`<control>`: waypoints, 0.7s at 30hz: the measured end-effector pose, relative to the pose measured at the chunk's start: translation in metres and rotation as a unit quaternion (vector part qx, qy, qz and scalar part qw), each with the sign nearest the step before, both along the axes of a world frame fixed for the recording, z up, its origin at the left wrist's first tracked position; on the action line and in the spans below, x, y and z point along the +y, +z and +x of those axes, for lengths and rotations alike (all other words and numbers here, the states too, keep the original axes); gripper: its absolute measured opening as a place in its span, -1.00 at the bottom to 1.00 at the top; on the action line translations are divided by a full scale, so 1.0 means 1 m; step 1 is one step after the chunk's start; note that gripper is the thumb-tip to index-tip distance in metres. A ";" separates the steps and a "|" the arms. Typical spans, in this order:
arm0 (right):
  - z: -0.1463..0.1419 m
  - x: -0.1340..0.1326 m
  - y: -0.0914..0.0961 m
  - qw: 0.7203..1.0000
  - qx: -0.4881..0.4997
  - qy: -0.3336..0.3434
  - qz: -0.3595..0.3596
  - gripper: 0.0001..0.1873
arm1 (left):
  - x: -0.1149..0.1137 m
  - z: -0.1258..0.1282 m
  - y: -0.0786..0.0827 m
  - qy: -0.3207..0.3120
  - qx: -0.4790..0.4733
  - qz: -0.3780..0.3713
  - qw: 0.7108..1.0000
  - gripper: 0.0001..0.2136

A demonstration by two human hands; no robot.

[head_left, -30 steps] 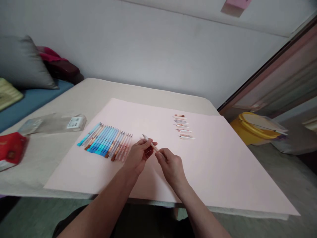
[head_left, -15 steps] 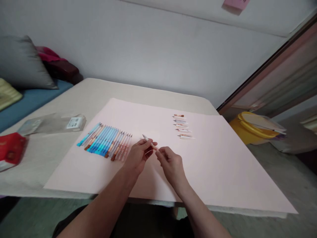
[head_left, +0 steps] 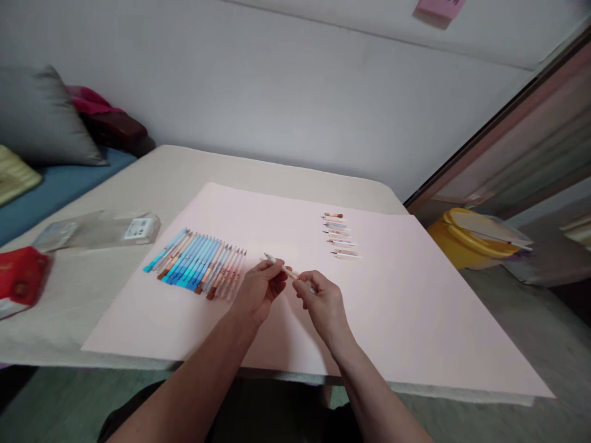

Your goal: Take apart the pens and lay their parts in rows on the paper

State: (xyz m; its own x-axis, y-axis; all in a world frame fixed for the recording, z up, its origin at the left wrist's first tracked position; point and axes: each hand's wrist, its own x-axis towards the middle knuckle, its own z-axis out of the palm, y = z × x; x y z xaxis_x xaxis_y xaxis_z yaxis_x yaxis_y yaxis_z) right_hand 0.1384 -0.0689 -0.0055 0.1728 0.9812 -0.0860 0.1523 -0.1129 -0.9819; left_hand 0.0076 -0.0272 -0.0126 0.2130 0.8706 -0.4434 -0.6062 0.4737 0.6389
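One slim pale pen (head_left: 290, 272) is clamped in the grip of both left hand (head_left: 258, 286) and right hand (head_left: 325, 301), over pink paper (head_left: 397, 307).

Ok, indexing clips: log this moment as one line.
left hand: holds pen | right hand: grips same pen | pen row: on pink sheet, left

The left hand (head_left: 256, 292) and right hand (head_left: 327, 301) are bare, with slim fingers (head_left: 276, 267). The left forearm (head_left: 198, 369) and right forearm (head_left: 367, 381) are uncovered too, broadening towards the bottom edge. Plain, very dark clothing (head_left: 132, 403) forms a rounded shape at lower left, its details lost in shadow.
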 end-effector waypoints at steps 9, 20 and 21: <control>0.001 0.006 0.000 0.985 0.146 0.026 -0.089 -0.74 | 0.000 0.000 0.000 0.007 0.008 0.004 1.000 -0.86; 0.000 0.002 -0.002 0.993 0.088 0.045 -0.063 -0.70 | 0.001 -0.002 0.000 0.017 -0.009 0.008 1.000 -0.88; 0.000 0.001 -0.001 0.998 0.048 0.038 -0.036 -0.73 | 0.001 -0.001 0.000 0.019 -0.008 0.005 1.000 -0.88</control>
State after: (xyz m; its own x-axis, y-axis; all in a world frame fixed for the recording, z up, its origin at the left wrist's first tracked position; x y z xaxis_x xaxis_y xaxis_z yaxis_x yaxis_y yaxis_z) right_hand 0.1388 -0.0675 -0.0068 0.0863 0.9819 -0.1685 0.0692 -0.1746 -0.9822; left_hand 0.0062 -0.0264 -0.0125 0.1878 0.8827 -0.4308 -0.6340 0.4439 0.6332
